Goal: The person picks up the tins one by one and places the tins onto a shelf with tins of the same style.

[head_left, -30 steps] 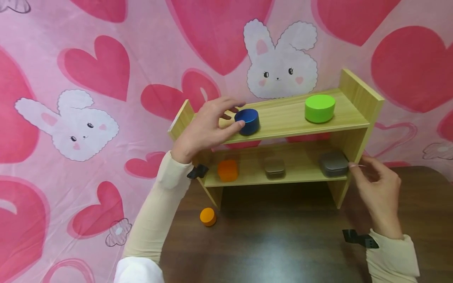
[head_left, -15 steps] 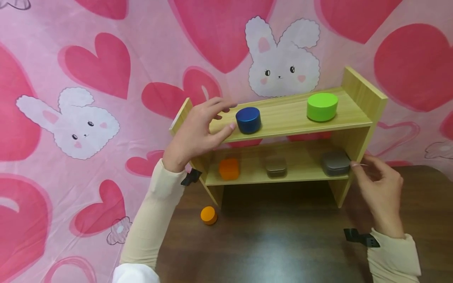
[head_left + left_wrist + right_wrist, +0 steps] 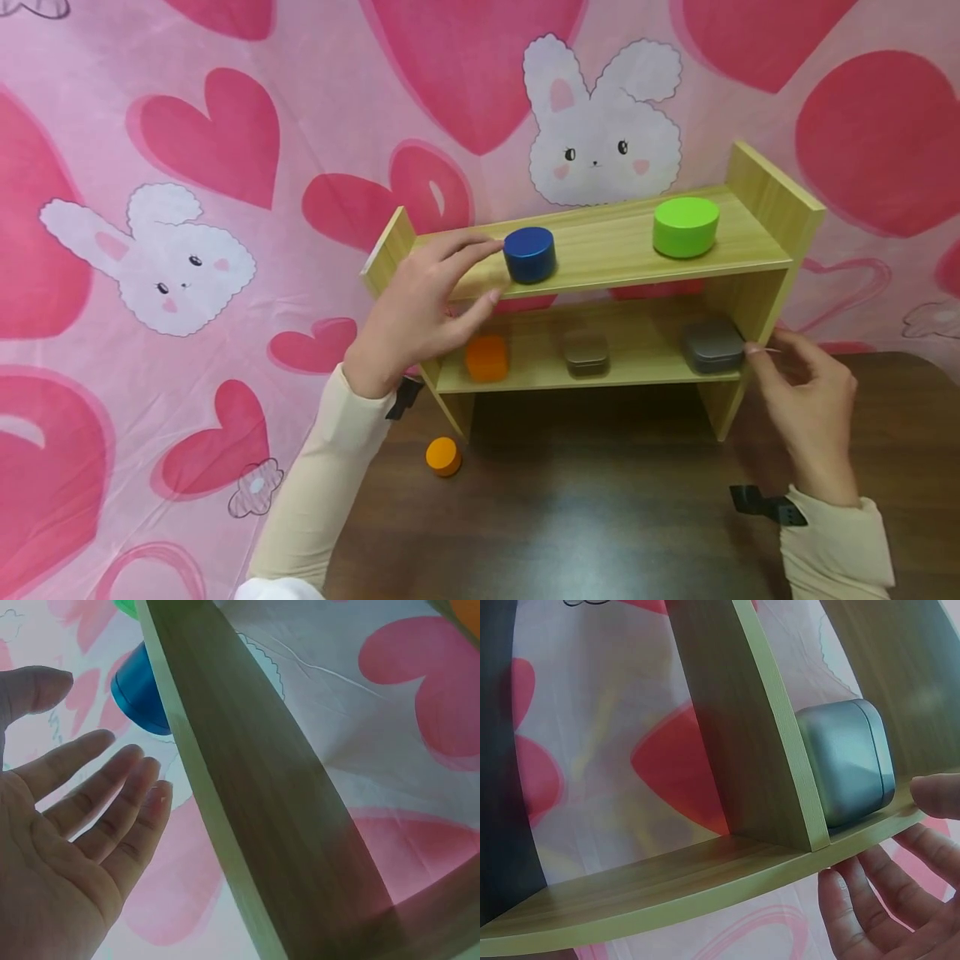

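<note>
A two-tier wooden shelf stands against the patterned backdrop. On its top board sits a round blue tin, with a green oval tin further right. My left hand is just left of the blue tin, index fingertip right at its side and thumb lower, before the board's front edge. The left wrist view shows the palm and spread fingers with nothing held. My right hand grips the shelf's right side panel, thumb at its front edge and fingers on the outer face, beside a grey tin.
On the lower board are an orange block at the left and a small grey tin in the middle. An orange cylinder sits on the dark wooden table, near the shelf's left foot.
My left hand has drawn back left from the blue tin, its fingers no longer around it, and dropped slightly. The tin stays on the top board. My right hand keeps its place.
</note>
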### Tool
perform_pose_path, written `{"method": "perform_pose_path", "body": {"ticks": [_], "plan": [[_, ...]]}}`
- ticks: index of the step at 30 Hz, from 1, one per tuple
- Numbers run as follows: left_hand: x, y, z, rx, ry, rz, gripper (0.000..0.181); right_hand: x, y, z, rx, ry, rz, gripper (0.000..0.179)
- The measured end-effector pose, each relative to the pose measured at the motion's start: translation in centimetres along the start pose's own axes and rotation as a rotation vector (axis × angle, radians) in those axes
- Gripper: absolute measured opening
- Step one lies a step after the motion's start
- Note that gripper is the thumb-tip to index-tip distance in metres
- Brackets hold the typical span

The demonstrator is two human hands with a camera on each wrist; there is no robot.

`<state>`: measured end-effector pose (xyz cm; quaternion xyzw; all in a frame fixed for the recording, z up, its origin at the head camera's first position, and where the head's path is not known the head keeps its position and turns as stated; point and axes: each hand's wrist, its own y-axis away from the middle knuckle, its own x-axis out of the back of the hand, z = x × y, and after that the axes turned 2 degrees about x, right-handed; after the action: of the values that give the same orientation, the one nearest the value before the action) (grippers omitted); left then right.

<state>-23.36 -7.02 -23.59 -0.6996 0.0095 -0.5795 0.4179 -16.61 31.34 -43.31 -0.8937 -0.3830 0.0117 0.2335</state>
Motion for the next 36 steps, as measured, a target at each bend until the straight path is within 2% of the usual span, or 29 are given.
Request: {"method": "perform_pose_path", "body": {"ticks": [8, 16, 30, 36], "plan": [[-0.2, 1.9, 0.8, -0.019, -0.034, 0.034, 0.049, 0.0, 0.1, 0.1, 0.005, -0.011, 0.000, 0.027], [-0.8, 3.4, 1.2, -0.013, -0.057, 0.023, 0.051, 0.0, 0.0, 0.1, 0.001, -0.006, 0.001, 0.028], [-1.5, 6.1, 1.7, 0.043, -0.044, 0.009, 0.051, 0.1, 0.0, 0.2, 0.008, 0.006, 0.004, 0.027], [-2.4, 7.5, 1.7, 0.100, -0.027, -0.001, 0.054, 0.0, 0.1, 0.1, -0.006, 0.011, 0.001, 0.030]]}}
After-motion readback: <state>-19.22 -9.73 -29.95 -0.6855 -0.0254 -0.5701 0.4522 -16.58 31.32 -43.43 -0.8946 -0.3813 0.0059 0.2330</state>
